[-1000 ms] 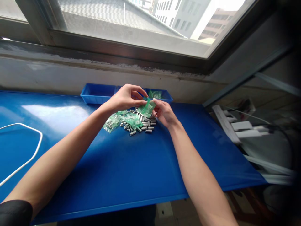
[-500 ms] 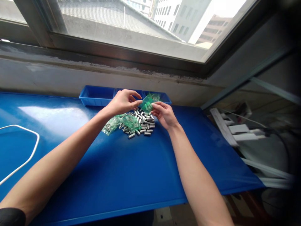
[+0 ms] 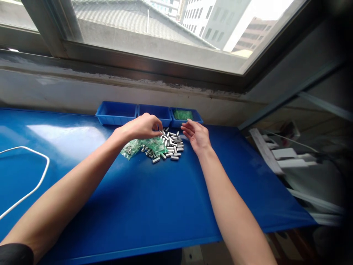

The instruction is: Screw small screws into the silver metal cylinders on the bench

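Observation:
Over the left part of a pile of metal pieces, my left hand has its fingers curled in, thumb and forefinger close together; anything between the tips is too small to make out. My right hand is just right of the pile, open and holding nothing, its fingers apart. Shiny hex standoffs lie loose on the blue table. Beside them are small screws and green plastic bags, partly under my left hand. A clear greenish bag with metal pieces inside lies at the left.
Behind the pile, against the wall, stand a left blue bin, a middle blue bin and a right blue bin with green bags in it. A white cable lies at left. Beyond the right edge stands a white power strip.
The green bag held between both hands is no longer in them. My left hand has lowered toward the pile, and my right hand has opened. The view has shifted slightly.

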Available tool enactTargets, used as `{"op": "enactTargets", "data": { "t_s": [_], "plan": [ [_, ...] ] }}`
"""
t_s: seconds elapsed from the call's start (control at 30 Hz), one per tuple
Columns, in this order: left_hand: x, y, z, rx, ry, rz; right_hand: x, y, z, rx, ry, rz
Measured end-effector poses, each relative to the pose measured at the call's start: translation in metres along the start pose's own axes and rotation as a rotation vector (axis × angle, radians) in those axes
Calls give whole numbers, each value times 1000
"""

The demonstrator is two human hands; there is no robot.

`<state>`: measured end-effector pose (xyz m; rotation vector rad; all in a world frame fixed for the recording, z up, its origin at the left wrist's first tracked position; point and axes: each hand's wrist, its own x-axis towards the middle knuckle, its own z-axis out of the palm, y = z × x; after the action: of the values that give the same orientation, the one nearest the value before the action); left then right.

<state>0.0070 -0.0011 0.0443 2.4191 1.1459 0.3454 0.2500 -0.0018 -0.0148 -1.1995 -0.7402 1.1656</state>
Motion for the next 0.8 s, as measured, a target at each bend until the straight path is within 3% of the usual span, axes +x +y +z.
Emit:
{"op": "enactTargets", "data": {
  "t_s": [0.13,0.2,0.3,0.4,0.47,0.67,0.8],
  "plan": [
    [-10,-1,-16,168,-199,-38,-9,1,2,-383,-157,-339],
    [-15,-2,-22,229,-302,-78,-16,1,5,-578,-289,-531],
    [-20,-5,-25,279,-391,-158,-26,0,11,-785,-532,-693],
    [-21,-9,-21,311,-407,-198,-31,1,16,-894,-741,-755],
    [-20,-12,-17,327,-411,-185,-32,2,18,-935,-807,-768],
    [-15,-19,-14,302,-268,-123,-29,8,20,-960,-822,-732],
    [-14,-16,-21,233,-138,-55,-24,12,17,-874,-719,-675]
  ]
}}
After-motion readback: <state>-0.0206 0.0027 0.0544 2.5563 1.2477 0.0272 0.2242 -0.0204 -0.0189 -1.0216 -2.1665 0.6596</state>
